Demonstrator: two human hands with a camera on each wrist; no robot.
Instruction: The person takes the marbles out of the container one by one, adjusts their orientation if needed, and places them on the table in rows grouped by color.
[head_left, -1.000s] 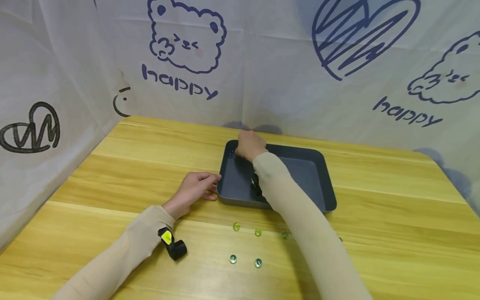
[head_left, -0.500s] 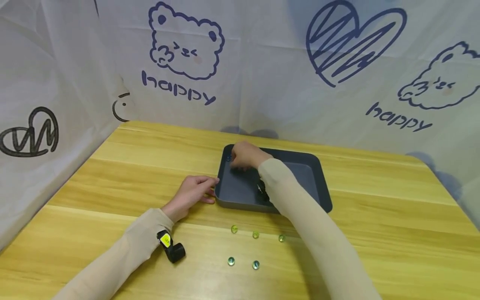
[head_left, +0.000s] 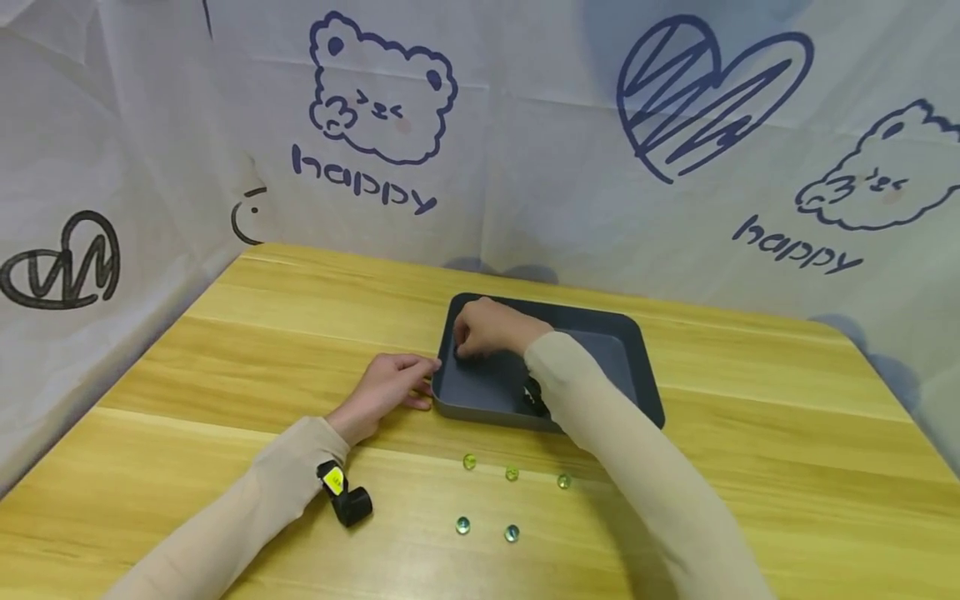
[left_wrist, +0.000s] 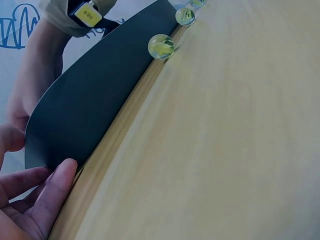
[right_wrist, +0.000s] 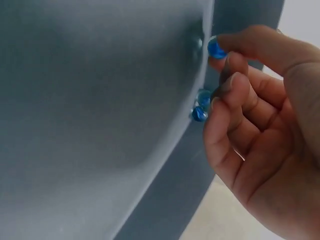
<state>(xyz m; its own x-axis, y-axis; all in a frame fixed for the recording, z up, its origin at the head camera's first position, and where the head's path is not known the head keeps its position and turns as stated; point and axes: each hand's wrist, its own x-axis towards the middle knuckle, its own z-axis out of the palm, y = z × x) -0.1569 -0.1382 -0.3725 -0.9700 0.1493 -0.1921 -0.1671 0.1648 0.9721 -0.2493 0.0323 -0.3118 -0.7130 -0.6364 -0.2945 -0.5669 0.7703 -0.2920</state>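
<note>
A dark grey baking tray [head_left: 480, 389] lies on the wooden table. My right hand [head_left: 493, 326] is inside its left part, pinching a blue glass marble [right_wrist: 215, 48] between thumb and forefinger close to the tray's wall. Two more blue marbles [right_wrist: 201, 106] lie against that wall in the right wrist view, just beside the curled fingers. My left hand [head_left: 384, 387] rests on the table at the tray's near left corner. Its fingertips [left_wrist: 66, 167] touch the outside of the wall there, with the fingers relaxed.
In front of the tray, three yellow-green marbles [head_left: 512, 473] lie in a row. Two bluish-green marbles [head_left: 463, 525] lie nearer to me. A white cloth [head_left: 555, 208] with drawings hangs behind the table and along its left side.
My right hand has moved from the tray's far left corner toward me along its left side. The left hand stays at the near corner. The head view has shifted slightly.
</note>
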